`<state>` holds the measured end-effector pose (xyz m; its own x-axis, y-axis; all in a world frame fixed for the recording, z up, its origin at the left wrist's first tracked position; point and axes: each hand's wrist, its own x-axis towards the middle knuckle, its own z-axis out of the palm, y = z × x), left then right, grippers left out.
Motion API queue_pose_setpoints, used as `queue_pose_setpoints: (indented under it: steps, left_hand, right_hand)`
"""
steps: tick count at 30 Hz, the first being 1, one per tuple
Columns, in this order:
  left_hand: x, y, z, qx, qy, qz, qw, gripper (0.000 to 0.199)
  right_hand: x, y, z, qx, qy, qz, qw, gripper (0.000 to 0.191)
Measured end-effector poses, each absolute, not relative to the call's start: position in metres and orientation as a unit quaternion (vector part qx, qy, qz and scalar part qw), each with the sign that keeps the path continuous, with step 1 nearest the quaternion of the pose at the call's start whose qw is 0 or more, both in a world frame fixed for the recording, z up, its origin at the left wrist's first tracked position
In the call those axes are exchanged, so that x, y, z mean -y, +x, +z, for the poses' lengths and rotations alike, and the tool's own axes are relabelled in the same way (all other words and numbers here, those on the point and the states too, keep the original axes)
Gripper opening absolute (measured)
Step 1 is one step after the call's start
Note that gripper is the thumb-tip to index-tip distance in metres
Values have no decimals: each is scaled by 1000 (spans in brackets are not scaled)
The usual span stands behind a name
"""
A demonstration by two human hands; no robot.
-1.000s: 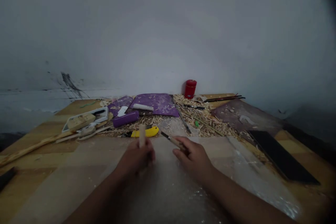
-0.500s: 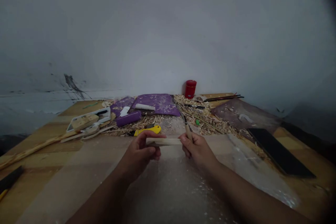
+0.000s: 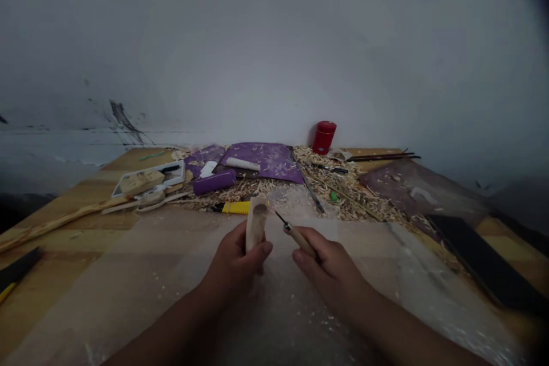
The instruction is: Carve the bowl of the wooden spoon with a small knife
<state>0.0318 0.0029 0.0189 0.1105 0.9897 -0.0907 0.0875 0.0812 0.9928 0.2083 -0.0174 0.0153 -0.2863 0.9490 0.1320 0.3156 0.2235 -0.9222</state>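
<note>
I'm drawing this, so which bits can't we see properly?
In the head view:
Wooden piece: lower end hidden by the left hand.
Pointed tool: handle's end hidden by the right hand.
Yellow cutter: partly behind the wooden piece.
Dark blade: cut off by the picture's left edge.
Red can: mark too small to read.

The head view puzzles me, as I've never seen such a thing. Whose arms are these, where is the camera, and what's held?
No machine here: a person works bare-handed, and one camera worn on the head looks forward and down. The left hand holds a pale wooden piece roughly upright. The right hand grips a dark-tipped tool by its handle, the tip pointing toward the wooden piece but apart from it. Under the hands, a see-through sheet covers part of the wooden table. Farther back lie wood shavings, a yellow-handled tool, partly hidden, and a purple sheet; a red canister stands by the wall.
</note>
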Motion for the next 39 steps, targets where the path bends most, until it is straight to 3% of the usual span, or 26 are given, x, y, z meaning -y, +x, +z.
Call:
queue_pose_setpoints:
  steps: [6, 18, 28, 33, 37, 39]
  left_hand:
    - [-3, 32, 18, -513, 512, 418, 547, 15]
    - [-3, 32, 10, -455, 437, 400, 665, 13]
    - [0, 36, 14, -438, 439, 385, 684, 16]
    - [5, 50, 9, -508, 395, 449, 619, 19]
    - [7, 54, 9, -529, 391, 454, 601, 21]
    - [8, 54, 10, -536, 391, 452, 597, 21]
  right_hand:
    - [27, 211, 27, 801, -449, 244, 312, 41]
    - [33, 211, 27, 889, -396, 21, 229, 47]
    - [37, 209, 33, 875, -403, 89, 253, 44]
    - [38, 204, 31, 863, -407, 122, 274, 46]
    - [39, 199, 27, 831, -409, 218, 308, 46]
    - [40, 198, 23, 840, -405, 187, 308, 44]
